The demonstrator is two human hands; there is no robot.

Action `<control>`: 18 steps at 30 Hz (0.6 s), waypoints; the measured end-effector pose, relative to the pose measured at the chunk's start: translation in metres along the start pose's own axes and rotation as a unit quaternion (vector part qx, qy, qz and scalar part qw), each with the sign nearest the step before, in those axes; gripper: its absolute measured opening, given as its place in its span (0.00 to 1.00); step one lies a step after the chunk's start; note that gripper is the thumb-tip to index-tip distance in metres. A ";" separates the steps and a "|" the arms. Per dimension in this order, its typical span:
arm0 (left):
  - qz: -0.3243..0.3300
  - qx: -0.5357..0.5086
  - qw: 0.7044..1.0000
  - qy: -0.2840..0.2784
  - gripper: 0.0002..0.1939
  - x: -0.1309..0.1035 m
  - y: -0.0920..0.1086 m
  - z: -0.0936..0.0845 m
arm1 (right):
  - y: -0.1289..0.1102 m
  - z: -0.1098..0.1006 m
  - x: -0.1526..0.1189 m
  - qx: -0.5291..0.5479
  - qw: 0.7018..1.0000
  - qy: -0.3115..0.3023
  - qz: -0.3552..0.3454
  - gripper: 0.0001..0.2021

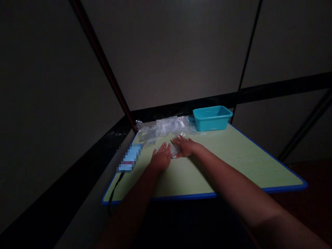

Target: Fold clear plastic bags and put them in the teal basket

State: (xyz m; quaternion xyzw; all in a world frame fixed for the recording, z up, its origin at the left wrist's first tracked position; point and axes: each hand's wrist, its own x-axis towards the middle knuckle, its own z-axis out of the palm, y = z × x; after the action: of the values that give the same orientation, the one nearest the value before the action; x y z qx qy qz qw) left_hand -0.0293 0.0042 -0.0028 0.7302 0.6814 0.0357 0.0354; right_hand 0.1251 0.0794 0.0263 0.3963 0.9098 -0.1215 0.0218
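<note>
A small clear plastic bag lies on the table, partly hidden under my hands. My left hand rests flat on its left side, fingers stretched forward. My right hand lies over its right side with the fingers spread and the thumb toward the left hand. Just beyond the fingertips sits a loose heap of clear plastic bags. Whether anything is inside the small bag is hard to tell in the dim light.
The pale green table has a blue edge. A turquoise plastic basin stands at the back right, touching the plastic heap. On the left edge lies a blurred-out flat object with a dark strap hanging off. Walls close in behind and on the left.
</note>
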 end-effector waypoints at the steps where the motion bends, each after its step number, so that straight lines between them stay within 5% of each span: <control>1: -0.001 -0.001 1.000 0.010 0.27 0.000 0.000 0.000 | 0.002 0.001 0.002 -0.003 0.999 0.035 -0.002 0.42; 7: -0.045 0.010 0.992 0.121 0.27 0.003 -0.005 -0.003 | 0.009 0.006 0.012 -0.001 0.979 0.199 0.034 0.13; 18: -0.057 0.003 0.975 0.214 0.28 0.002 -0.005 -0.008 | 0.007 0.010 0.015 0.049 0.975 0.215 -0.036 0.09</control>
State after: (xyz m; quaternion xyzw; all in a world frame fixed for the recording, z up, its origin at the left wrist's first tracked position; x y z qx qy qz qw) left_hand -0.0345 0.0063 0.0046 0.6656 0.7138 0.1873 -0.1110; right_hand 0.1193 0.0920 0.0132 0.3804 0.8999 -0.0782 -0.1982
